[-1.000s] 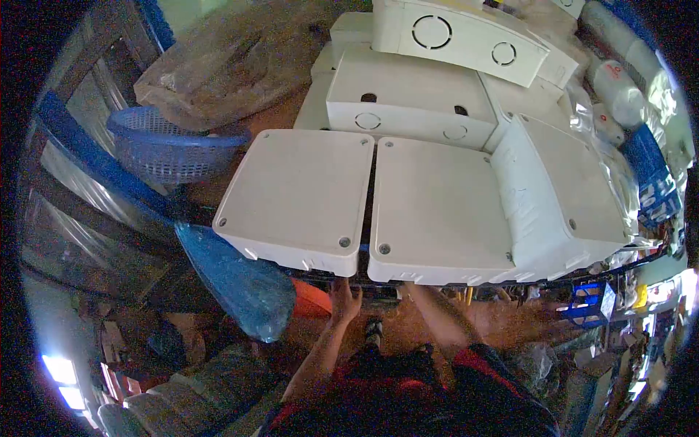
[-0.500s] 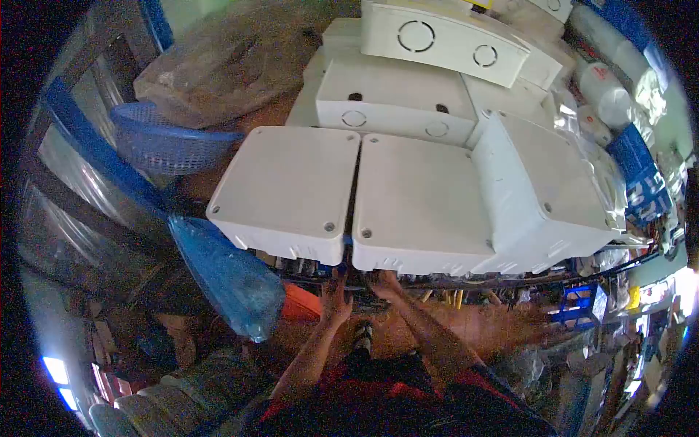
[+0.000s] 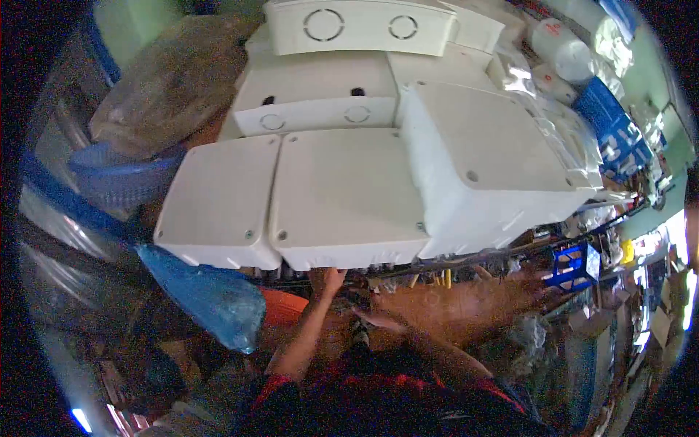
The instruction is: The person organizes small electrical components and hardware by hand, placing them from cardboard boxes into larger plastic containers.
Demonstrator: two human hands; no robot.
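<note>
My left hand [image 3: 328,280] is at the lower front edge of the middle white plastic junction box [image 3: 349,193], its fingers mostly hidden below that edge. My right hand [image 3: 382,319] is lower and apart from the boxes, in dim light, with a finger or thumb stretched out. I make out nothing held in it. A second white junction box [image 3: 218,193] lies close along the middle one's left side. A taller white box [image 3: 502,146] stands against its right side. All three have flat lids with corner screws.
Behind are more white boxes [image 3: 317,84] with round knockouts. At left are a blue basket [image 3: 124,175], a brown plastic-wrapped bundle [image 3: 171,84] and a blue plastic bag [image 3: 211,298]. A blue stool [image 3: 571,266] stands on the floor at right.
The view has shifted, so the boxes appear further left. The gap between the left and middle boxes looks narrower. My right hand has come down away from the middle box's front edge.
</note>
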